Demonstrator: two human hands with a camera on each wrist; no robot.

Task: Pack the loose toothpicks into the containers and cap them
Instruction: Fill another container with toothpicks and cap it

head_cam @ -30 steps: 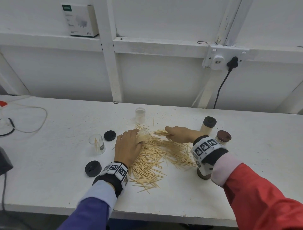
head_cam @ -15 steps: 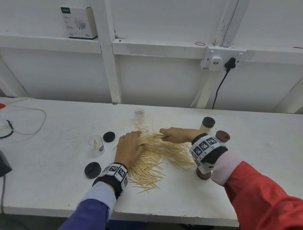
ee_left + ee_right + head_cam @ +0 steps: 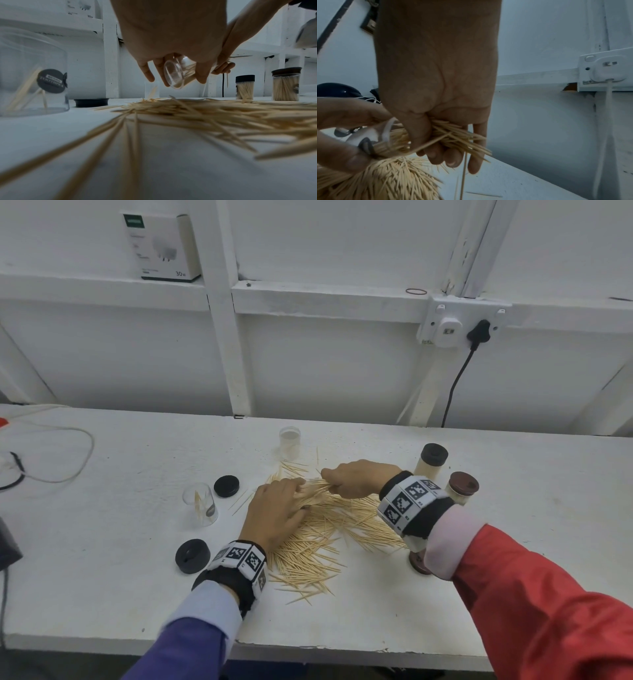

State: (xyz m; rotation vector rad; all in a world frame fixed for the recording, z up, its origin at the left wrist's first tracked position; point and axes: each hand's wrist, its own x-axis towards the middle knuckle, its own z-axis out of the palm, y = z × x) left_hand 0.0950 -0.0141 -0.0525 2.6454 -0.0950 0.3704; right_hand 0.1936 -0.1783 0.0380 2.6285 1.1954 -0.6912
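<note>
1. Step in hand: filling. The left hand (image 3: 277, 513) grips a clear container (image 3: 178, 73) tilted on its side above the loose toothpicks (image 3: 329, 539) strewn on the surface (image 3: 102, 559).
2. The right hand (image 3: 359, 479) is closed round a bundle of toothpicks (image 3: 453, 135) at the container's mouth.
3. Next move, by my judgement: slide the bundle in lengthwise, keeping it aligned.
4. Writing: box (image 3: 161, 248) on the ledge reads "30w"; the dark label on an open container (image 3: 32, 73) is blurred.

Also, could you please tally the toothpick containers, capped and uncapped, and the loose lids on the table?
Capped containers: 2
Uncapped containers: 3, one in the left hand
Loose black lids: 2
Total: 7, excluding the half-hidden brown-ended item
</note>
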